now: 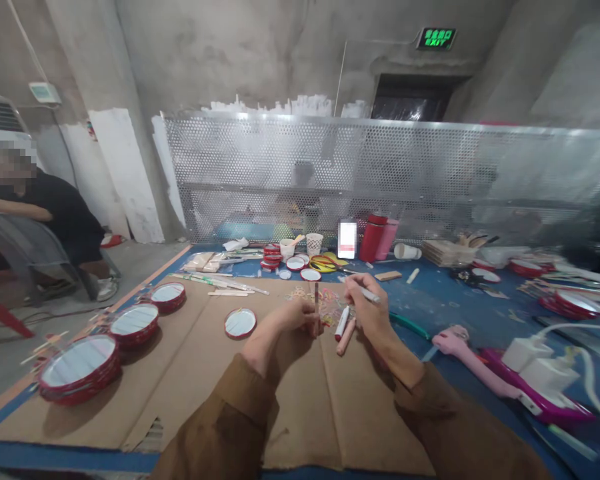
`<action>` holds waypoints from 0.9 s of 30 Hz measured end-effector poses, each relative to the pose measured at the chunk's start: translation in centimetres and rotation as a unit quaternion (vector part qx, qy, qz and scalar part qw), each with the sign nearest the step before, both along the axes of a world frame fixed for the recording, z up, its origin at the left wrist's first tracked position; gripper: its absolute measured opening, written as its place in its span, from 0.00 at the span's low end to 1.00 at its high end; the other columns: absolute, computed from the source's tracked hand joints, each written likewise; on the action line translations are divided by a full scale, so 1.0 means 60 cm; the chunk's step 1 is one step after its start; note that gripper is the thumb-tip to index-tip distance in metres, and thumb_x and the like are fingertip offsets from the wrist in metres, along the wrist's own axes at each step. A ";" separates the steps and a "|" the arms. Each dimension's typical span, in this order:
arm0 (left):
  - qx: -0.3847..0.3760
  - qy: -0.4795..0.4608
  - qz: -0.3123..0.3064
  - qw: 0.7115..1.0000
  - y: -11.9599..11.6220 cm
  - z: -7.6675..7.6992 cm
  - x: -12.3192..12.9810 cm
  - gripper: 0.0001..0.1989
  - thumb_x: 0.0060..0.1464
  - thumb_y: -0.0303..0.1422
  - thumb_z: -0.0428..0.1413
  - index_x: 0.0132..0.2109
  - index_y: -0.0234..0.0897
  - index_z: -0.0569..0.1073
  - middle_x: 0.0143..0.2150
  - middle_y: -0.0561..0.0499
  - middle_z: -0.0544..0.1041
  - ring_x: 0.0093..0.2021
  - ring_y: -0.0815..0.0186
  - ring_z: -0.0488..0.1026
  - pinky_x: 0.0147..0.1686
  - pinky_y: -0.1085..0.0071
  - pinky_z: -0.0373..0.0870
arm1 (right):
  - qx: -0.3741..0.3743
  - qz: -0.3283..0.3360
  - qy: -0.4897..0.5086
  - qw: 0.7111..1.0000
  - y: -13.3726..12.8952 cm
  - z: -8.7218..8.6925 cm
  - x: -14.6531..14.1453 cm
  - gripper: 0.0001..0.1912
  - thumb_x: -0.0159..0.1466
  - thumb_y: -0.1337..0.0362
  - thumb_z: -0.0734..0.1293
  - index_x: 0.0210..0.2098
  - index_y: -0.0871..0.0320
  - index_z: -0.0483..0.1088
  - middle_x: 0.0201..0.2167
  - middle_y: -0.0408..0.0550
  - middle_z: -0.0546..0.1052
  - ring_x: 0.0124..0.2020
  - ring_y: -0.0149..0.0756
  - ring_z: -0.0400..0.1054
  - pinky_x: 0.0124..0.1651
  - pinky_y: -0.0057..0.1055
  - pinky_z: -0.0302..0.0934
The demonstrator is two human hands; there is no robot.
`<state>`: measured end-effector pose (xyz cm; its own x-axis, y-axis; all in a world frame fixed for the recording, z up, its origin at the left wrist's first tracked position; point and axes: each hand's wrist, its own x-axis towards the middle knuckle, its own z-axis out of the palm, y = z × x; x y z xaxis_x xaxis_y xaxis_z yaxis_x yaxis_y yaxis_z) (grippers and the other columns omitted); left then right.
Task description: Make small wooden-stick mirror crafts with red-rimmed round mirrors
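Above brown cardboard [190, 347], slim, dark, upright strip [317, 300] in left hand [300, 317]

The head camera looks forward and down — left hand [300, 316] and right hand [371, 301] near, perforated screen [260, 155] farther off.

"What's that blue table [445, 303] carrying?"

"Cardboard [195, 380], mostly, laid flat and torn near the front edge."

"And on that?"

"Three red-rimmed rounds [80, 363] along the left, a flatter disc [241, 323] farther in, two markers [347, 337] side by side."

"Behind it?"

"Straight on the blue: cups [315, 243], a phone [347, 241] standing up, two bottles [373, 239]."

"Over to the right?"

"A pink tool [480, 367] and a purple power strip [565, 405]."
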<state>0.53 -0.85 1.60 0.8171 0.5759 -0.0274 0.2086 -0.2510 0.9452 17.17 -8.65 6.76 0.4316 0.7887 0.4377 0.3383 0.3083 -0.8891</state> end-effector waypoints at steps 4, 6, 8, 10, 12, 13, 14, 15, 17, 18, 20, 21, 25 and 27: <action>0.031 0.028 -0.007 0.999 0.007 -0.005 -0.003 0.18 0.52 0.43 0.53 0.25 0.33 0.73 0.21 0.49 0.73 0.23 0.71 0.67 0.27 0.72 0.61 | 0.053 -0.020 0.136 0.989 0.027 0.007 0.032 0.22 0.53 0.50 0.69 0.41 0.58 0.70 0.32 0.46 0.76 0.29 0.33 0.71 0.24 0.23 0.61; 0.038 0.039 -0.004 0.998 0.006 -0.002 -0.004 0.17 0.53 0.42 0.52 0.25 0.33 0.73 0.22 0.48 0.74 0.23 0.70 0.67 0.27 0.72 0.61 | 0.059 -0.002 0.187 0.981 0.034 0.009 0.041 0.25 0.52 0.49 0.69 0.44 0.57 0.69 0.38 0.48 0.77 0.33 0.35 0.73 0.24 0.23 0.61; 0.042 0.040 -0.001 0.998 0.002 0.004 -0.006 0.16 0.53 0.41 0.52 0.27 0.33 0.73 0.23 0.48 0.74 0.24 0.70 0.68 0.27 0.72 0.61 | 0.061 0.014 0.214 0.975 0.037 0.008 0.046 0.26 0.52 0.48 0.69 0.45 0.56 0.69 0.39 0.49 0.78 0.34 0.35 0.74 0.24 0.23 0.61; 0.040 0.038 -0.004 0.998 -0.002 0.011 -0.007 0.16 0.54 0.41 0.51 0.28 0.33 0.73 0.23 0.48 0.74 0.24 0.70 0.68 0.27 0.72 0.61 | 0.057 0.022 0.224 0.973 0.038 0.008 0.046 0.26 0.52 0.49 0.69 0.46 0.56 0.69 0.40 0.48 0.78 0.34 0.35 0.74 0.23 0.23 0.61; 0.037 0.039 -0.009 0.998 -0.004 0.014 -0.007 0.16 0.55 0.41 0.51 0.29 0.32 0.73 0.23 0.48 0.74 0.24 0.70 0.68 0.27 0.72 0.61 | 0.050 0.024 0.229 0.972 0.038 0.007 0.045 0.27 0.51 0.49 0.70 0.46 0.56 0.69 0.41 0.49 0.77 0.34 0.34 0.74 0.23 0.22 0.61; 0.039 0.039 -0.011 0.998 -0.003 0.013 -0.007 0.16 0.55 0.41 0.51 0.29 0.32 0.73 0.23 0.48 0.74 0.24 0.70 0.68 0.27 0.72 0.61 | 0.048 0.025 0.229 0.972 0.037 0.006 0.045 0.27 0.51 0.49 0.70 0.47 0.56 0.69 0.41 0.49 0.77 0.33 0.34 0.74 0.22 0.22 0.61; 0.042 0.038 -0.013 0.998 -0.002 0.011 -0.007 0.16 0.54 0.41 0.51 0.28 0.32 0.73 0.23 0.48 0.74 0.24 0.70 0.68 0.27 0.72 0.61 | 0.047 0.026 0.228 0.972 0.037 0.006 0.044 0.27 0.51 0.49 0.70 0.47 0.56 0.68 0.42 0.49 0.77 0.33 0.34 0.74 0.22 0.22 0.61; 0.044 0.036 -0.013 0.998 0.001 0.008 -0.006 0.16 0.54 0.41 0.51 0.28 0.33 0.73 0.23 0.48 0.74 0.24 0.70 0.68 0.27 0.72 0.61 | 0.045 0.027 0.226 0.973 0.036 0.006 0.043 0.28 0.51 0.49 0.70 0.48 0.56 0.68 0.42 0.49 0.77 0.33 0.34 0.74 0.22 0.22 0.60; 0.045 0.033 -0.011 0.998 0.006 -0.001 -0.005 0.16 0.54 0.41 0.52 0.26 0.33 0.73 0.22 0.48 0.74 0.23 0.71 0.67 0.27 0.73 0.61 | 0.046 0.025 0.220 0.974 0.036 0.005 0.042 0.28 0.51 0.49 0.69 0.48 0.56 0.68 0.43 0.49 0.76 0.32 0.34 0.74 0.22 0.22 0.60; 0.040 0.031 -0.009 0.999 0.008 -0.004 -0.004 0.16 0.53 0.41 0.53 0.26 0.33 0.73 0.22 0.48 0.74 0.23 0.71 0.67 0.27 0.73 0.60 | 0.046 0.025 0.217 0.975 0.036 0.005 0.042 0.28 0.51 0.48 0.69 0.47 0.56 0.68 0.42 0.49 0.76 0.32 0.33 0.74 0.21 0.22 0.60; 0.024 0.020 -0.004 1.000 0.009 -0.007 -0.004 0.16 0.53 0.41 0.54 0.27 0.33 0.73 0.22 0.49 0.74 0.23 0.71 0.68 0.26 0.73 0.61 | 0.042 0.019 0.211 0.976 0.037 0.004 0.042 0.27 0.50 0.48 0.70 0.45 0.56 0.68 0.39 0.48 0.76 0.30 0.33 0.73 0.21 0.22 0.59; 0.018 0.014 -0.002 1.000 0.007 -0.006 -0.004 0.15 0.52 0.41 0.54 0.27 0.33 0.73 0.22 0.49 0.74 0.24 0.70 0.68 0.26 0.73 0.61 | 0.039 0.016 0.206 0.978 0.037 0.003 0.041 0.27 0.50 0.48 0.70 0.43 0.56 0.68 0.36 0.47 0.76 0.29 0.33 0.73 0.21 0.22 0.60; 0.013 0.016 0.004 1.000 -0.010 0.015 -0.005 0.13 0.52 0.35 0.52 0.24 0.33 0.72 0.21 0.49 0.73 0.23 0.70 0.67 0.27 0.72 0.61 | 0.029 0.010 0.157 0.987 0.026 0.008 0.027 0.21 0.49 0.49 0.71 0.35 0.57 0.67 0.23 0.40 0.72 0.22 0.29 0.66 0.22 0.24 0.59; 0.009 0.013 0.022 1.000 -0.018 0.023 -0.003 0.12 0.51 0.33 0.52 0.23 0.33 0.72 0.19 0.49 0.72 0.22 0.70 0.66 0.26 0.72 0.61 | 0.034 0.022 0.101 0.994 0.011 0.014 0.012 0.17 0.52 0.50 0.70 0.30 0.57 0.67 0.18 0.38 0.69 0.19 0.27 0.62 0.21 0.24 0.57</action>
<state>0.33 -1.92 3.01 0.7898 0.6123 -0.0377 0.2440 -0.2573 0.9350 17.91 -8.00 7.61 0.4827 0.7801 0.3980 0.1395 0.3802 -0.9143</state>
